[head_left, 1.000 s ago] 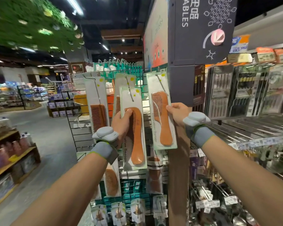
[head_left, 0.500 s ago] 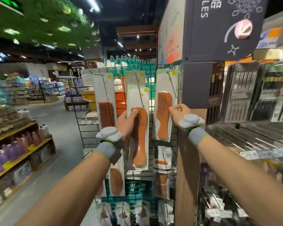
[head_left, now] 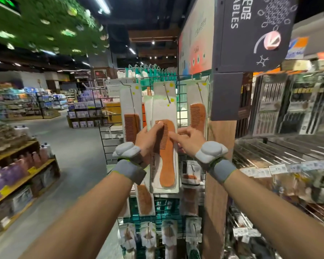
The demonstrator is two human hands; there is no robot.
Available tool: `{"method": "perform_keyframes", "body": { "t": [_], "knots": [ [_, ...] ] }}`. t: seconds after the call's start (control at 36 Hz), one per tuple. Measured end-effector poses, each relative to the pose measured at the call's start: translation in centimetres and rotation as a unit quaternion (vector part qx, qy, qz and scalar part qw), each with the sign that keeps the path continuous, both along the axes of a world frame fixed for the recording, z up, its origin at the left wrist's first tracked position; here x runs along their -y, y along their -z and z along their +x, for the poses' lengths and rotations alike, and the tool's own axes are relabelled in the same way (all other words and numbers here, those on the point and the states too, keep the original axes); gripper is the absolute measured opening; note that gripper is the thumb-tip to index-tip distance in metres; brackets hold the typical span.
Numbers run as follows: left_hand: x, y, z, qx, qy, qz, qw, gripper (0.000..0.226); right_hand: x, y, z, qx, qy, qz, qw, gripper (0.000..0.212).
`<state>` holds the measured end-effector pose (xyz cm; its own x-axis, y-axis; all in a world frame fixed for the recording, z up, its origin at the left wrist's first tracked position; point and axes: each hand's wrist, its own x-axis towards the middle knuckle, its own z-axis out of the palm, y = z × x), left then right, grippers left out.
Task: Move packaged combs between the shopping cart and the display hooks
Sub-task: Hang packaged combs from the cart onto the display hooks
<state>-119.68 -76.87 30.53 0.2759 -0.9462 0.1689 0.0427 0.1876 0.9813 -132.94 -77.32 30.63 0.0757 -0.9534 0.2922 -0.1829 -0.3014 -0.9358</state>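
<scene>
Over to the packaged comb [head_left: 166, 156] comes my right hand [head_left: 189, 139], off the neighbouring pack [head_left: 197, 116]; its forefinger touches the teeth and it grips nothing. The comb stands upright, its top at the middle hook [head_left: 166, 94]. My left hand [head_left: 148, 139] pinches its left edge.

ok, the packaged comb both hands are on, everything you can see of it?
The packaged comb is a long white card with a clear cover over an orange-brown, wood-looking comb: teeth up top facing left, rounded handle pointing down. It stands upright before the wire grid, its top by the middle hook; whether it is threaded on is unclear. The left hand grips its left edge, thumb on front; the right hand touches the teeth with its index fingertip.
</scene>
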Motion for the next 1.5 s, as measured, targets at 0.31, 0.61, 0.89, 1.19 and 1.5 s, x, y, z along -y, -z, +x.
{"method": "perform_keyframes", "body": {
  "t": [0.31,0.61,0.89,1.19,1.5],
  "knots": [
    [-2.6,-0.6,2.8,0.019,-0.025,-0.015,0.999,0.013,-0.6,-0.2,-1.0,-0.031,0.016,-0.011,0.999,0.013],
    [-4.0,-1.4,3.8,0.081,-0.071,-0.018,0.994,0.029,-0.9,-2.0,-0.9,-0.010,0.008,-0.033,0.999,0.028],
    [-4.2,-1.8,4.2,0.087,-0.087,-0.038,0.992,0.018,2.0,-3.2,-0.1,-0.013,0.031,0.006,0.999,0.035],
    [-3.6,-1.7,4.3,0.122,-0.103,-0.028,0.987,0.018,5.1,-3.1,0.0,-0.031,0.027,0.044,0.998,0.039],
    [-1.0,-1.0,3.8,0.133,-0.118,-0.024,0.984,0.025,10.9,-2.4,1.3,-0.080,0.025,0.058,0.995,0.047]
  ]
}}
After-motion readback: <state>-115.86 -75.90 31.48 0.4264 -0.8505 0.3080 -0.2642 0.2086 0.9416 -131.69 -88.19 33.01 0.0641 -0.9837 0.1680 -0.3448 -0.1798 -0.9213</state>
